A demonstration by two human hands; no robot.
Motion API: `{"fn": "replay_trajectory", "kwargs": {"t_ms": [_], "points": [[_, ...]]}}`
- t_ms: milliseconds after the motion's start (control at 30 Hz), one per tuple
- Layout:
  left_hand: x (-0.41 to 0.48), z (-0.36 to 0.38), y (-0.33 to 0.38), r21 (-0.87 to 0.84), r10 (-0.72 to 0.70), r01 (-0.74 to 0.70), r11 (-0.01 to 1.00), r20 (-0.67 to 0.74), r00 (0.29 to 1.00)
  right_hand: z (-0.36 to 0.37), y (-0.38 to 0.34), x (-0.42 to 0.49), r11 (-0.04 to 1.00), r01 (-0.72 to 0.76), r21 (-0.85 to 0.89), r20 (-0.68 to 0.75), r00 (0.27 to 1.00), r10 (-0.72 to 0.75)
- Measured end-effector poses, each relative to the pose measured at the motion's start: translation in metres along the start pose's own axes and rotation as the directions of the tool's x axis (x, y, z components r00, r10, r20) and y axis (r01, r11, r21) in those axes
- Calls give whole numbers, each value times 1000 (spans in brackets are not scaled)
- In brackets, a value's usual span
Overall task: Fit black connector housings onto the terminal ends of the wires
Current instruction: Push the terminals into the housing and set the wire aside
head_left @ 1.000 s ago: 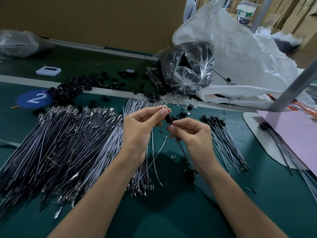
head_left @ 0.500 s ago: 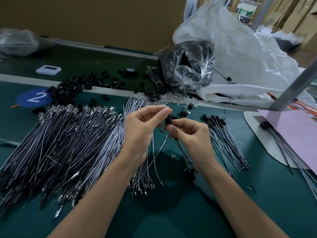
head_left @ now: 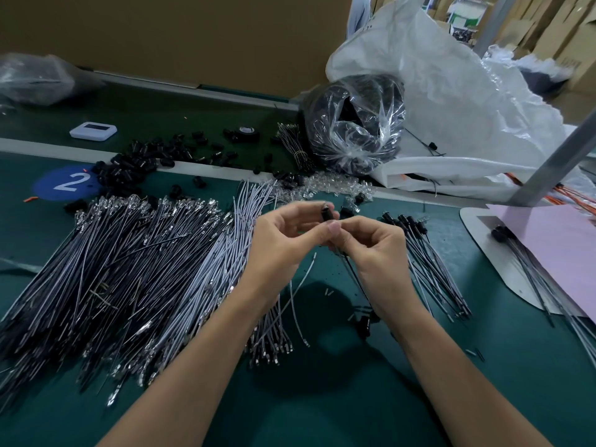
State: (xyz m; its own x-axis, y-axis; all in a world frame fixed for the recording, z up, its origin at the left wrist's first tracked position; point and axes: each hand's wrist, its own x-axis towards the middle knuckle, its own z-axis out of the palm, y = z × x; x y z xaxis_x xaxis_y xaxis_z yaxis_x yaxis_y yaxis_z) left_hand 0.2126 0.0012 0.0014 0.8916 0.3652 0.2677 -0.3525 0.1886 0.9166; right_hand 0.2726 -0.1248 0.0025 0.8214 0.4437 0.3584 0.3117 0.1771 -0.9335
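Observation:
My left hand (head_left: pixel 287 240) pinches a small black connector housing (head_left: pixel 326 214) between thumb and fingertips. My right hand (head_left: pixel 374 250) meets it from the right and pinches a thin black wire (head_left: pixel 356 279) that hangs down toward the table. The wire's top end is hidden between the fingers. A big heap of grey and black wires (head_left: pixel 129 262) with bare metal terminals lies to the left. Loose black housings (head_left: pixel 142 162) are scattered behind it. Several wires with housings fitted (head_left: pixel 429 266) lie to the right.
A clear bag of black parts (head_left: pixel 353 124) and a large white sack (head_left: pixel 451 101) stand at the back. A pile of clear plastic pieces (head_left: pixel 325 185) lies before the bag. A pink sheet on a white board (head_left: pixel 554 250) and a metal post (head_left: pixel 548 166) are on the right.
Both hands have closed in on each other; my left fingers curl tighter round the housing and my right thumb presses up against it. The hanging wire stays in my right hand.

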Motion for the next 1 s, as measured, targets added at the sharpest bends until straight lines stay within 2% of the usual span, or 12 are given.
{"fn": "replay_trajectory", "kwargs": {"t_ms": [67, 300, 467, 867, 1000], "points": [[1, 3, -2, 23, -3, 3, 1000, -2, 1000, -1, 2, 0, 1000, -6, 5, -10, 1000, 6], [-5, 12, 3, -71, 119, -122, 990, -48, 992, 2, 6, -2, 999, 33, 26, 14, 999, -34], [-4, 9, 2, 0, 50, -50, 999, -7, 999, 0, 7, -3, 998, 63, -12, -4, 998, -63], [-7, 16, 4, -180, 58, -73, 981, -87, 994, 7, 10, -5, 993, 104, 47, 45, 993, -106], [-6, 13, 4, -173, 45, -65, 983, -116, 992, 12, 10, -6, 988, 149, -49, 27, 989, -148]]}}
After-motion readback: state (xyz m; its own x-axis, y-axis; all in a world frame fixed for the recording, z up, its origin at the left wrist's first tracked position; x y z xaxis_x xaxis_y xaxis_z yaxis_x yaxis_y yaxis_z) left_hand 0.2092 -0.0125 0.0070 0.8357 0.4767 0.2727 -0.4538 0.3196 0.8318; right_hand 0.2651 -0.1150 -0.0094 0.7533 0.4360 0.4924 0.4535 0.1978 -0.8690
